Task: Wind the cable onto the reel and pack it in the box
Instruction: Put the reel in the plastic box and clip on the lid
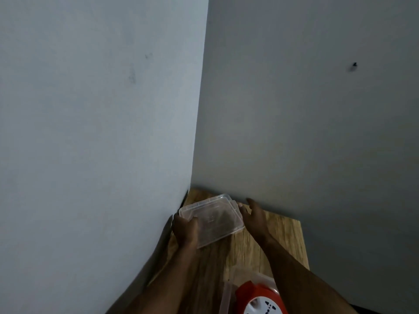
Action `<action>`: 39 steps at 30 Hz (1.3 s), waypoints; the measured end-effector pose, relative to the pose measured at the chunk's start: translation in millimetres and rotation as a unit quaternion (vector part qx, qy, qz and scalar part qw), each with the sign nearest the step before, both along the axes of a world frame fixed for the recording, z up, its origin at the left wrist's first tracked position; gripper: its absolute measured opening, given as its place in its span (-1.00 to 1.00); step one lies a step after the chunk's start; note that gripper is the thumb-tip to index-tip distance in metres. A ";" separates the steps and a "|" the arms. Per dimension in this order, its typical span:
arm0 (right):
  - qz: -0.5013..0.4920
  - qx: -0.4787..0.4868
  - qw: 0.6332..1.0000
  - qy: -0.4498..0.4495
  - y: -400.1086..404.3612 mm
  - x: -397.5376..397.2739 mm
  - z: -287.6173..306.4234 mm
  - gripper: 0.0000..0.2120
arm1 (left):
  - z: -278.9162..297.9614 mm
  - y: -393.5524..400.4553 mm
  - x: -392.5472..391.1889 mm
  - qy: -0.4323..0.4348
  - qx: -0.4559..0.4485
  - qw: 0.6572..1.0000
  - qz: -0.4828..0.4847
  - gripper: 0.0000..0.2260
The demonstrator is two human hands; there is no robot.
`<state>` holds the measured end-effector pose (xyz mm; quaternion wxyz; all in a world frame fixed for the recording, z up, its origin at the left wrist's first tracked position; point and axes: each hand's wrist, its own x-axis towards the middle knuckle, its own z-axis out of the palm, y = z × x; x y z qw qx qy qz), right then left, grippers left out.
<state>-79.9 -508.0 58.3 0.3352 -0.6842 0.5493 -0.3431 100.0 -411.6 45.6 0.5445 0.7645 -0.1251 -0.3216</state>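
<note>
A clear plastic lid (pixel 215 219) is held above the far part of the wooden table (pixel 283 241), near the wall corner. My left hand (pixel 184 230) grips its near-left edge. My right hand (pixel 254 214) touches its far-right corner, fingers curled around it. At the bottom edge of the view sits a red cable reel (pixel 260 300) with a white socket face, inside a clear plastic box (pixel 226 293). No loose cable shows; the reel is cut off by the frame edge.
Grey walls meet in a corner right behind the table, the left wall (pixel 102 132) running close along the table's left side. The table's right edge lies beside the right wall (pixel 317 132).
</note>
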 end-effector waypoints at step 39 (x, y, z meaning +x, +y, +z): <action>-0.060 -0.063 0.996 -0.021 50.1 -69.7 59.8 -0.70 | 60.4 -2.9 -60.7 -0.057 -0.128 0.985 -0.101 -0.54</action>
